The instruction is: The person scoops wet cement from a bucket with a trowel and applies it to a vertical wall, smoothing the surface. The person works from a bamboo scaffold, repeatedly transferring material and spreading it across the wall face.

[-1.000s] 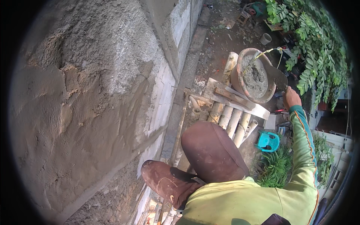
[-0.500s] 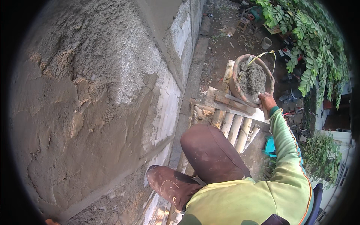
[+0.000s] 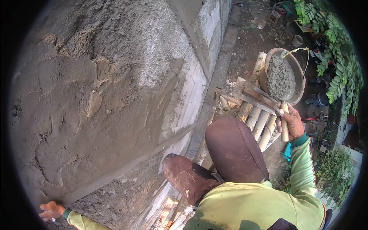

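My right hand (image 3: 292, 122) is closed round the wooden handle of a trowel (image 3: 284, 124), at the near rim of a round bucket (image 3: 299, 82). Grey wet mortar (image 3: 279, 78) heaps up just beyond the handle. It hides the blade, and I cannot tell how much of it rests on the trowel. Far down at the lower left, my left hand (image 3: 52, 211) is beside the wall with its fingers stretched out. A small pale spot shows under that hand, too small to name. The wall (image 3: 111, 103) carries wet grey plaster, smoother low down and rougher above.
Bamboo poles (image 3: 261, 124) and a board (image 3: 253, 94) form a platform under the bucket, before my bent knees (image 3: 234, 149). A yellowish cord (image 3: 297, 50) loops over the bucket. Leafy branches (image 3: 326, 34) hang at the right. Clutter and a small pail (image 3: 297, 40) lie on the ground beyond.
My right hand has turned, bringing the trowel handle into plain sight. My left hand has come further into view at the lower left. The whole view has shifted, moving the bucket rightward in the picture.
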Action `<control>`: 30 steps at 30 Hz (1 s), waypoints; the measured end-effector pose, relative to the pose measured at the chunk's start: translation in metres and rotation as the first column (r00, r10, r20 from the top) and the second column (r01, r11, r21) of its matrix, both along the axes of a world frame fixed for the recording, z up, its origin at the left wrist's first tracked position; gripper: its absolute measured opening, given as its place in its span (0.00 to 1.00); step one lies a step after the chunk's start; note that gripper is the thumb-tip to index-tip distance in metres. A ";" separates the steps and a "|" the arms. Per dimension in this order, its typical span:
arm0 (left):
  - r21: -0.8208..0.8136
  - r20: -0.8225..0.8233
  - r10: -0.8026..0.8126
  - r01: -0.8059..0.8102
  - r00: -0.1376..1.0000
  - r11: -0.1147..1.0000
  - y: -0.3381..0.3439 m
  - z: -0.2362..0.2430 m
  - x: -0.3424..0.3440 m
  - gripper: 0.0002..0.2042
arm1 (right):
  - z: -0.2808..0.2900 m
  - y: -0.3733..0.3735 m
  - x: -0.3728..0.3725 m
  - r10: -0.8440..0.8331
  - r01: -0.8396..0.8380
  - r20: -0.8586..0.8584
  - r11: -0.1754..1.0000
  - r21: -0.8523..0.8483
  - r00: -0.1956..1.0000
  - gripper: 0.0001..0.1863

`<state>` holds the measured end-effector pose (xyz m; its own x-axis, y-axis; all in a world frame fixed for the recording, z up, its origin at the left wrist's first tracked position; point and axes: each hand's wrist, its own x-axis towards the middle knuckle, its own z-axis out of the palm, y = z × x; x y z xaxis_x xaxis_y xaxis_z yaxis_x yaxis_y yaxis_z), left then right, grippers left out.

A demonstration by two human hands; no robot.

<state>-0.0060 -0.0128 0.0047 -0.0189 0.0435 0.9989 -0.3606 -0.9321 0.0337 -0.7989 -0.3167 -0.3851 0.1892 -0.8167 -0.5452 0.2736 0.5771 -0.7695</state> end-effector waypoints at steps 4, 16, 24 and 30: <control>-0.176 -0.145 -0.147 0.121 0.978 0.977 -0.039 -0.019 -0.049 0.41 | -0.053 -0.038 0.064 -0.027 0.013 0.288 0.999 0.050 0.957 0.17; 0.327 0.205 0.249 -0.306 0.946 0.894 0.072 0.057 0.041 0.20 | -0.251 -0.167 0.292 -0.561 0.562 0.023 0.827 -0.019 0.827 0.17; 0.262 0.081 0.167 -0.183 0.983 0.948 0.022 0.030 0.003 0.23 | -0.214 -0.258 0.487 -0.317 0.316 0.025 0.932 -0.178 0.948 0.28; 0.293 0.144 0.188 -0.223 0.972 0.930 0.053 0.033 0.035 0.26 | -0.087 -0.137 0.289 0.048 -0.093 -0.117 0.900 -0.425 0.992 0.30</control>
